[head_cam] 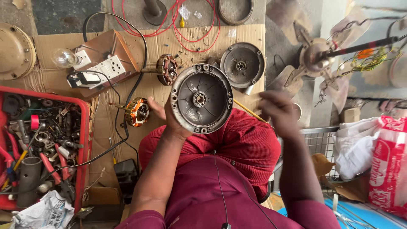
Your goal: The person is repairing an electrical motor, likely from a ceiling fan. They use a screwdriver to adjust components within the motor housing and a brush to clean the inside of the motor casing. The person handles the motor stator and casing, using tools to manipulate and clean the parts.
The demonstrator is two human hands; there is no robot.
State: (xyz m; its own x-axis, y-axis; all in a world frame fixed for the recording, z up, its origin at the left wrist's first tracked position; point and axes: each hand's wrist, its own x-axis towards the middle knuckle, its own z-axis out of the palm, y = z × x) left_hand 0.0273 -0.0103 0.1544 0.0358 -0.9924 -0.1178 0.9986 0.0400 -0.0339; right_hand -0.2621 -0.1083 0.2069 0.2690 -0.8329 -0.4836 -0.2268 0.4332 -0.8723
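Note:
My left hand [166, 115] holds a round grey metal motor cover [202, 98] upright above my knee, its hollow inner side with a centre bearing facing me. My right hand [277, 112] is blurred, raised to the right of the cover, fingers loosely curled with nothing in them that I can make out. A thin yellow rod [249, 111] lies between the cover and that hand. A copper-wound stator [137, 112] lies on the cardboard just left of my left hand. A second round cover [242, 65] lies flat behind.
A red tray [86, 140] of pliers and small parts stands at the left. A wooden test board with a bulb [63, 57] and switches, another stator [167, 69], red wires [195, 40] and a fan assembly [316, 55] surround the cardboard. Bags sit at right.

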